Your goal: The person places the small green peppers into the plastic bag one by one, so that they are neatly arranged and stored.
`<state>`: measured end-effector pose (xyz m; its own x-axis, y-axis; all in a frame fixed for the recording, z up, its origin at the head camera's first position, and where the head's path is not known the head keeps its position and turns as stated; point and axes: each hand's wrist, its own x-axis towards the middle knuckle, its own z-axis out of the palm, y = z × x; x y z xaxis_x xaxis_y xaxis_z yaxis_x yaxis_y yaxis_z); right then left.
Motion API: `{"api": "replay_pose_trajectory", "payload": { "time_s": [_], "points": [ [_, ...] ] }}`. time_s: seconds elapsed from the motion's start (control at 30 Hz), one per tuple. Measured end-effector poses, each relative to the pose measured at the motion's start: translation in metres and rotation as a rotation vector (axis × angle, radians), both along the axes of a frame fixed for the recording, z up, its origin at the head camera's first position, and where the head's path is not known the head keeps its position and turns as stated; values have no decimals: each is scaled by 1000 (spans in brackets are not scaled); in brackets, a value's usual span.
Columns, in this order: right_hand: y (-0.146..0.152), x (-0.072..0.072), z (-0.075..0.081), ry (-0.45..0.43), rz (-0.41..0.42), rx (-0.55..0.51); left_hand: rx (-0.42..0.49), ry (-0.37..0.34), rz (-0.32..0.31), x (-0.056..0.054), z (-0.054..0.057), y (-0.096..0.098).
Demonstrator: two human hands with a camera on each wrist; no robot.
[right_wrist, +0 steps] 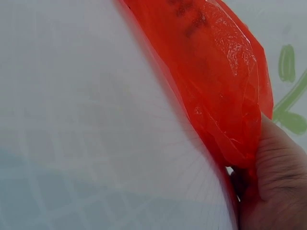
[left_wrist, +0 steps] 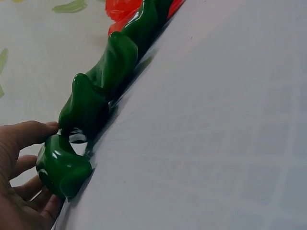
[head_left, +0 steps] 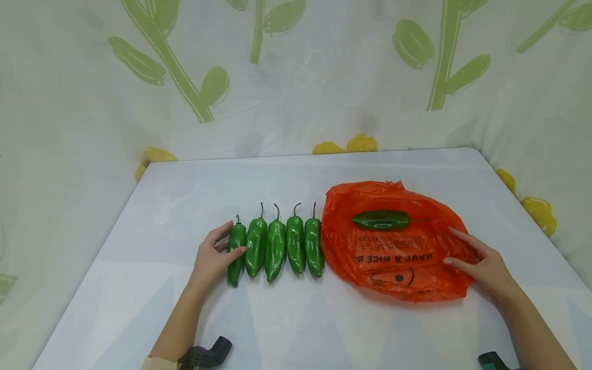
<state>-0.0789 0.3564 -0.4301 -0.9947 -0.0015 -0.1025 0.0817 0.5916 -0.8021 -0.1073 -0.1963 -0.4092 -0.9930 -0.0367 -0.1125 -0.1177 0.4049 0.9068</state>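
Left hand (head_left: 213, 259) round a green pepper (head_left: 237, 244), right hand (head_left: 485, 270) on a red bag (head_left: 435, 239)

The left thumb and fingers curve round the row's end pepper; just right of that grip lie four more peppers (head_left: 276, 249), then the bag, bearing a single pepper (head_left: 381, 220). Right thumb and forefinger, spread apart, touch its near edge.

Grn peppers (head_left: 276, 249), red bag (head_left: 437, 239), blk print (head_left: 395, 258)
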Motion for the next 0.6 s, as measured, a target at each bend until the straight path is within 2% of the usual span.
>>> {"api": "replay_pose_trajectory", "payload": {
  "time_s": [0.37, 0.6],
  "points": [
    [-1, 2, 2, 3, 3, 1, 19, -4, -1, 1, 0, 0],
    [-3, 0, 3, -14, -1, 1, -81, -35, 13, 0, 0, -1]
  ]
}}
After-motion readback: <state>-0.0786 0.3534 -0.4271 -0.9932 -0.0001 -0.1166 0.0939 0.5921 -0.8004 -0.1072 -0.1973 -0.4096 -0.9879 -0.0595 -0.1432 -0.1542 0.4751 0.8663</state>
